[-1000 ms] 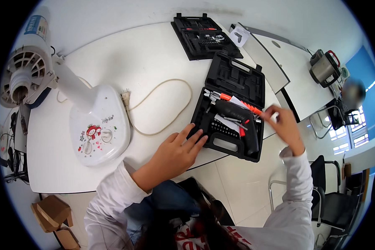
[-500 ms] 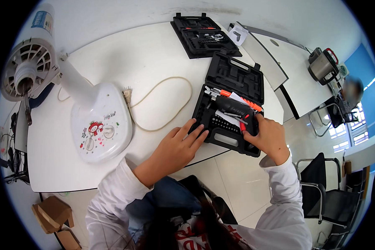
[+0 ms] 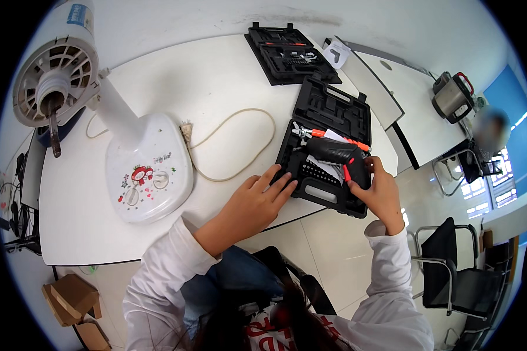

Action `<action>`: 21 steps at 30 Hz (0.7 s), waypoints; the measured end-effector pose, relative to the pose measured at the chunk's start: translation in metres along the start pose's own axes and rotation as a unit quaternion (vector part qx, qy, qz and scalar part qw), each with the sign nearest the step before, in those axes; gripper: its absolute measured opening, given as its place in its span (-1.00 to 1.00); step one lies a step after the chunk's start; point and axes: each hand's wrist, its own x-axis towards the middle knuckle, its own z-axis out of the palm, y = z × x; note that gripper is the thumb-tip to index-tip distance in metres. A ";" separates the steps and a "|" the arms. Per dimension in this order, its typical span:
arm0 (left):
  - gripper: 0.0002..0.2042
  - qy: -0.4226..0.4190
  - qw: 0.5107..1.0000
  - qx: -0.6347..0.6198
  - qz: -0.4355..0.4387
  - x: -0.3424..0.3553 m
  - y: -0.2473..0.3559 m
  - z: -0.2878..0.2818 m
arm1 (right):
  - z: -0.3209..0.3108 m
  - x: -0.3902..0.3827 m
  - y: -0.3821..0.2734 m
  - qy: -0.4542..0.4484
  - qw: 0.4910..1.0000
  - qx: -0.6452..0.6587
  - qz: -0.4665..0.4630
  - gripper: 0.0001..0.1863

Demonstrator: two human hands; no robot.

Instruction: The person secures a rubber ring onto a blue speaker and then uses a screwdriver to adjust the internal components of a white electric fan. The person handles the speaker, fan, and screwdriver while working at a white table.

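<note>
A black cordless screwdriver point(image 3: 335, 152) with a red switch lies across the near half of an open black tool case point(image 3: 320, 202). My right hand point(image 3: 382, 190) pinches its handle at the case's right end, thumb on the near side and fingers on the far side. My left hand point(image 3: 253, 202) is at the case's left edge, fingers stretched out and fingertips touching the rim; its thumb is hidden. Under and beside the screwdriver are rows of small bits point(image 3: 320, 171), an orange tool point(image 3: 357, 142) and several metal pieces point(image 3: 301, 131).
A white fan base point(image 3: 149, 169) with two knobs stands to the left, its motor head point(image 3: 55, 82) uncovered. Its cord point(image 3: 257, 158) loops over the white table point(image 3: 211, 76). Behind are a second open tool case point(image 3: 293, 58) and a leaflet point(image 3: 336, 54). A person point(image 3: 490, 131) sits far right.
The screwdriver has turned in the case: its handle now angles toward me between my right thumb and fingers. My left hand has barely moved; the whole view has shifted a little.
</note>
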 end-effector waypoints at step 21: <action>-0.51 0.066 0.897 -0.394 -0.187 0.010 0.006 -0.037 | -0.027 -0.051 -0.024 0.030 0.853 0.515 0.085 -0.23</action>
